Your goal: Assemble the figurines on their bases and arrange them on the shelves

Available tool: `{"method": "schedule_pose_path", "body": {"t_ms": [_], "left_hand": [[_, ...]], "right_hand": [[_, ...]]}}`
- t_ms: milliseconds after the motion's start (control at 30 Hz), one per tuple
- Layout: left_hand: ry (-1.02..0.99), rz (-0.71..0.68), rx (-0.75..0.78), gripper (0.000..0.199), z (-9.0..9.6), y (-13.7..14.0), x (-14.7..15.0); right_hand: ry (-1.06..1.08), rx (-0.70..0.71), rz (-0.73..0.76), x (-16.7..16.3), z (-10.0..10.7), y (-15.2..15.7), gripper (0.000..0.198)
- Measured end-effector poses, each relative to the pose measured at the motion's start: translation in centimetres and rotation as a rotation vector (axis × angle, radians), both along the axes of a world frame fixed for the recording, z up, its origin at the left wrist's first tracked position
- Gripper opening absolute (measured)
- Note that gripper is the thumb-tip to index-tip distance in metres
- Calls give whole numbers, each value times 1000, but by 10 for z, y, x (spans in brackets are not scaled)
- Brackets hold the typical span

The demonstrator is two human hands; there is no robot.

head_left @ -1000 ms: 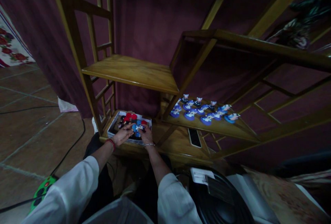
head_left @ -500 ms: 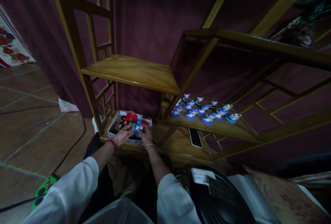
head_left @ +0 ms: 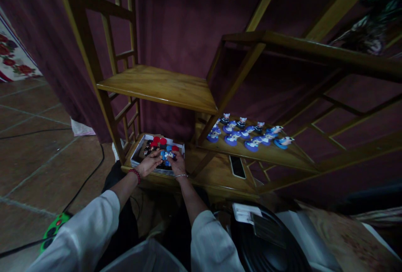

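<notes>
No lettering or numbers can be read.

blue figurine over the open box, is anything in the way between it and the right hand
Nothing visible: the right hand holds the blue figurine directly, over the open box. The left hand is at its other end; contact there is unclear.
</notes>
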State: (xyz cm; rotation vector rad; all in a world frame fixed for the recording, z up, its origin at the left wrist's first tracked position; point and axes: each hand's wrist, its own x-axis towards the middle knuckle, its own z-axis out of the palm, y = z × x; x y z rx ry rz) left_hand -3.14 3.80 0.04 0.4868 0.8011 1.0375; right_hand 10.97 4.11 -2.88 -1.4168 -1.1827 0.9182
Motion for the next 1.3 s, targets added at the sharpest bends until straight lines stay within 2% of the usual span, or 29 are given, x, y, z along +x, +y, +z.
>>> {"method": "schedule_pose_path", "body": {"t_ms": [1300], "left_hand": [[58,-47,-1,19,8,-4,1]], "right_hand": [[-33,43,-42,0,-1,-2,28]]}}
